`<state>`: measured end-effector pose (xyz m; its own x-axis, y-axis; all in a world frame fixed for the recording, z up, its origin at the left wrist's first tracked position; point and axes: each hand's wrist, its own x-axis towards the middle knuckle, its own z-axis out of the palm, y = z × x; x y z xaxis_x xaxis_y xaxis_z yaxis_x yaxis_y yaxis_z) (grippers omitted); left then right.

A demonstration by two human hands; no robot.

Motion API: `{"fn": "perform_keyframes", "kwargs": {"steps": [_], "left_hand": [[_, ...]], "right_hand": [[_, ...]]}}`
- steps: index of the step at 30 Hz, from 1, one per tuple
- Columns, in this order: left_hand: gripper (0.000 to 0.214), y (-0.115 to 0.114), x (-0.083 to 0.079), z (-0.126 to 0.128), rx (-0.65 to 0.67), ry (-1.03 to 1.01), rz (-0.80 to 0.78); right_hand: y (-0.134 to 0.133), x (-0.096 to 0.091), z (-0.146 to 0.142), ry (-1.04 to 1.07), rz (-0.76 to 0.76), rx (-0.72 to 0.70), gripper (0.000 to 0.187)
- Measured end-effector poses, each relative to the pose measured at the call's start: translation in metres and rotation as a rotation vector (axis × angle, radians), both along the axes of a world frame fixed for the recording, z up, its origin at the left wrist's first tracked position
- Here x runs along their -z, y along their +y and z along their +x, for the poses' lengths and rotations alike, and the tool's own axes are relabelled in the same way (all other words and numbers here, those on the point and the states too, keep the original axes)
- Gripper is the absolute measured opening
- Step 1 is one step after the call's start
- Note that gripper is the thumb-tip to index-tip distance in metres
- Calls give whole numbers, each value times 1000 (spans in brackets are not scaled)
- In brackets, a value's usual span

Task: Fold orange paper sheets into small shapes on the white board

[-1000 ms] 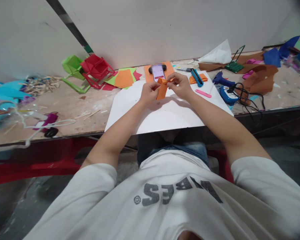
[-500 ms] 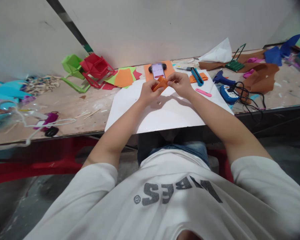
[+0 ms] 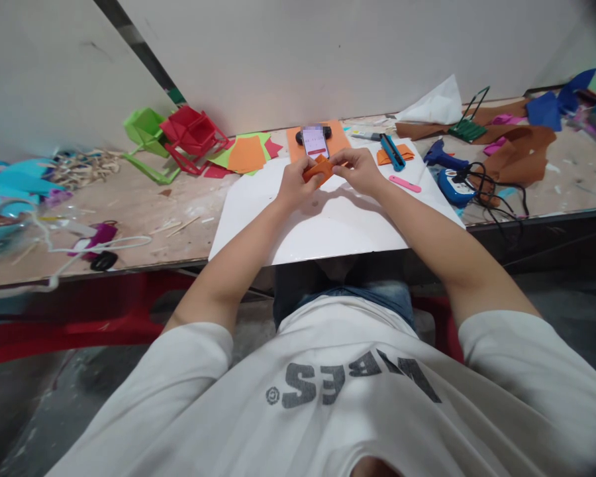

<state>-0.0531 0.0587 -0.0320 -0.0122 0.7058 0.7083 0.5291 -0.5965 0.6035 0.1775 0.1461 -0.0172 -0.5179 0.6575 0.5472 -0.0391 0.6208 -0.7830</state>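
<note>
A small folded piece of orange paper (image 3: 318, 171) is held up over the white board (image 3: 322, 225). My left hand (image 3: 297, 182) is closed around its left side, fingers and thumb gripping it. The right hand (image 3: 358, 171) pinches its right edge between thumb and fingertips. Just behind the paper a phone (image 3: 315, 141) leans on a dark stand, on an orange sheet (image 3: 345, 132). A blue utility knife (image 3: 393, 153) lies across another orange folded piece (image 3: 408, 154) to the right. Near it on the board is a pink tool (image 3: 404, 183) with a slim body.
Red (image 3: 191, 132) and green folded models (image 3: 144, 131) stand at back left, beside coloured sheets (image 3: 248, 154). On the right are a blue glue gun (image 3: 444, 158), a blue device (image 3: 455, 187) with tangled black cable, and brown sheets (image 3: 521, 152). A white cable (image 3: 104, 246) crosses the left edge.
The orange paper looks flatter and slightly lower between my hands. My right hand has shifted a little down and left; my left hand is almost unmoved.
</note>
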Motion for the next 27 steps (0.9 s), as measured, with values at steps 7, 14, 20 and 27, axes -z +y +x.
{"fn": "perform_keyframes", "kwargs": {"steps": [7,14,20,27], "left_hand": [[53,-1,3,2,101,-4,-9],[36,-1,-4,3,52,13,-24],[33,-3,-9,3,36,-26,16],[39,-2,-7,7,18,-43,-1]], "right_hand": [[1,-3,2,-18,7,34,24],[-3,-6,5,-34,45,39,34],[0,-8,10,-62,67,59,39],[5,-1,8,-77,47,63,32]]}}
